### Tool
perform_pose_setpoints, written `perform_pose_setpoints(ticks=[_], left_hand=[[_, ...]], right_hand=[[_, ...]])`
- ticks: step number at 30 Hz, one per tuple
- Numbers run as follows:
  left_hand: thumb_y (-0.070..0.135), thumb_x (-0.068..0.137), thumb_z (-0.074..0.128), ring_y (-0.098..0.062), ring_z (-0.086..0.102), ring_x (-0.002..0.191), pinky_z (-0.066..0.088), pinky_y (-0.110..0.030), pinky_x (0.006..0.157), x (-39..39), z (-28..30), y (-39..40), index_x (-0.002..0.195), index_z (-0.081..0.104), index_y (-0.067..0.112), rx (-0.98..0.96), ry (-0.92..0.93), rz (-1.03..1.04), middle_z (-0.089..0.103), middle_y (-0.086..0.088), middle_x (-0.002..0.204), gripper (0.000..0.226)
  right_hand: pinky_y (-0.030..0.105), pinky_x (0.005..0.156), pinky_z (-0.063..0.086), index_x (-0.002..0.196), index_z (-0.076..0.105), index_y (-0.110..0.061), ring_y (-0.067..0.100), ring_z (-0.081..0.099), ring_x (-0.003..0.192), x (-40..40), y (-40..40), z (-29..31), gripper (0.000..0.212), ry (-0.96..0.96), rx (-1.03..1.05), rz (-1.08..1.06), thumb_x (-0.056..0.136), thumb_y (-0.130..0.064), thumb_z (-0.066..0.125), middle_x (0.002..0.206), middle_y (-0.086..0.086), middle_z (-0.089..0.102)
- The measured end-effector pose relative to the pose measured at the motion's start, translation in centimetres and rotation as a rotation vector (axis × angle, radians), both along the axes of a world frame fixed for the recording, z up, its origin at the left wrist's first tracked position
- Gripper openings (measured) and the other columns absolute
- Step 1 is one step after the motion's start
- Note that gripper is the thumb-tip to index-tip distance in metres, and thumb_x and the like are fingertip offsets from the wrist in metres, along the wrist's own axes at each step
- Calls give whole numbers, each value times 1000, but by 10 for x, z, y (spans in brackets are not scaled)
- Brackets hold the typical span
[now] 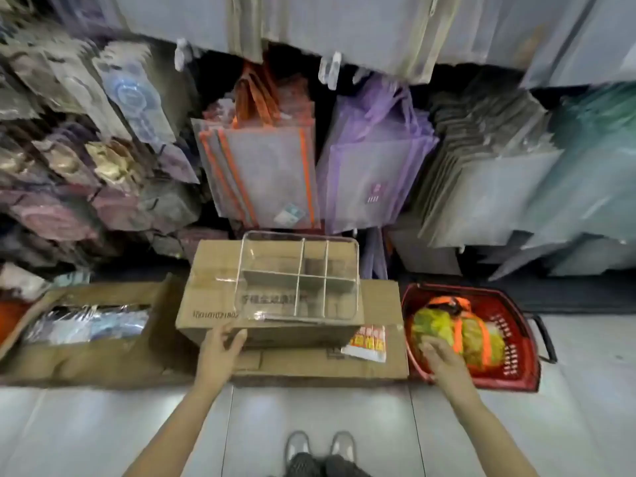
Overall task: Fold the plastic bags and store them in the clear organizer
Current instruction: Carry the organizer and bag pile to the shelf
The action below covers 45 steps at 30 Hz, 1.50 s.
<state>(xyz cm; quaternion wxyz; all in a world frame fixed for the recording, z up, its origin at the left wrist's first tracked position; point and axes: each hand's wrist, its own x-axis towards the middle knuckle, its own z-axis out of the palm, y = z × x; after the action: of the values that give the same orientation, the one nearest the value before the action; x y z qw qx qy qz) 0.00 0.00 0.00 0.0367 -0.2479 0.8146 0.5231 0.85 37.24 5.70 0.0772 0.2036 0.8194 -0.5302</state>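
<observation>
The clear organizer [299, 277], split into several compartments, sits on top of a closed cardboard box [210, 294]. My left hand [222, 352] rests on that box's front lower-left corner, fingers spread around the edge. A red shopping basket [516, 366] on the floor to the right holds a bundle of yellow-green and orange plastic bags [457, 332]. My right hand [444, 359] reaches into the basket with relaxed fingers at the near edge of the bundle; a grip cannot be made out in the blur.
A flat larger carton [378, 363] lies under the box, with a red-and-white printed packet [366, 342] on it. An open carton of packaged goods [89, 325] stands at the left. Hanging tote bags [261, 166] fill the wall behind. Tiled floor and my shoes [320, 445] are below.
</observation>
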Motion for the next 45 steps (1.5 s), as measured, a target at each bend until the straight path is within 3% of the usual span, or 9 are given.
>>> perform_pose_setpoints(ticks=[6, 11, 15, 20, 23, 28, 32, 36, 45], left_hand=[[38, 94, 50, -35, 46, 118, 38, -45, 98, -73, -25, 7, 134, 41, 6, -150, -119, 16, 50, -14, 124, 52], [29, 95, 51, -39, 50, 117, 38, -46, 103, -102, -59, -8, 126, 51, 2, -69, -281, 81, 55, -22, 125, 42], [12, 93, 53, -34, 55, 104, 44, -51, 94, -106, -70, -10, 130, 44, 2, -9, -306, 17, 54, -22, 125, 39], [7, 99, 41, -25, 58, 109, 56, -30, 70, -89, -58, 38, 107, 41, 11, 161, -258, 12, 57, -8, 107, 9], [0, 97, 39, -25, 57, 109, 52, -38, 84, -80, -44, 77, 110, 33, 16, 245, -204, 41, 50, -11, 120, 22], [-1, 96, 41, -7, 68, 66, 59, -31, 66, -64, -19, 167, 108, 31, 13, 470, -222, -65, 54, -8, 97, 21], [4, 96, 45, -12, 68, 66, 59, -31, 63, -40, 0, 275, 107, 34, 15, 608, -255, -7, 57, -6, 91, 20], [-1, 91, 48, -20, 70, 69, 59, -33, 62, -14, 17, 384, 81, 32, 17, 648, -259, -103, 67, -10, 77, 26], [1, 91, 45, -18, 70, 63, 59, -29, 59, -13, 36, 621, 90, 53, 19, 621, -363, -426, 60, -7, 90, 20]], right_hand=[[-3, 67, 39, 112, 57, -16, -15, 55, 83, -24, -25, -2, 17, 19, -66, -52, 96, -15, 52, 97, -22, 56], [5, 80, 42, 117, 57, -11, -4, 54, 95, 0, -9, -12, 21, -53, -79, -157, 96, -15, 51, 110, -6, 57], [37, 102, 41, 124, 54, -7, 21, 53, 114, 28, 14, -23, 29, -143, -90, -254, 96, -18, 51, 124, 10, 57], [42, 93, 46, 115, 56, -14, 23, 57, 99, 54, 49, -29, 20, -182, -149, -367, 96, -18, 50, 121, 19, 59], [38, 88, 46, 111, 56, -17, 24, 58, 97, 70, 78, -30, 15, -183, -203, -436, 97, -19, 49, 121, 18, 59], [37, 90, 46, 115, 55, -14, 21, 57, 95, 97, 149, -30, 20, -158, -266, -542, 96, -17, 50, 121, 19, 59], [34, 88, 45, 115, 55, -14, 21, 59, 94, 131, 228, -27, 20, -125, -291, -607, 97, -16, 49, 118, 17, 60], [38, 93, 46, 120, 54, -5, 22, 59, 93, 174, 305, -20, 25, -119, -273, -711, 98, -12, 45, 112, 19, 62], [21, 78, 46, 121, 54, -5, 21, 58, 95, 234, 450, -24, 25, -5, -273, -1060, 99, -12, 44, 104, 10, 62]])
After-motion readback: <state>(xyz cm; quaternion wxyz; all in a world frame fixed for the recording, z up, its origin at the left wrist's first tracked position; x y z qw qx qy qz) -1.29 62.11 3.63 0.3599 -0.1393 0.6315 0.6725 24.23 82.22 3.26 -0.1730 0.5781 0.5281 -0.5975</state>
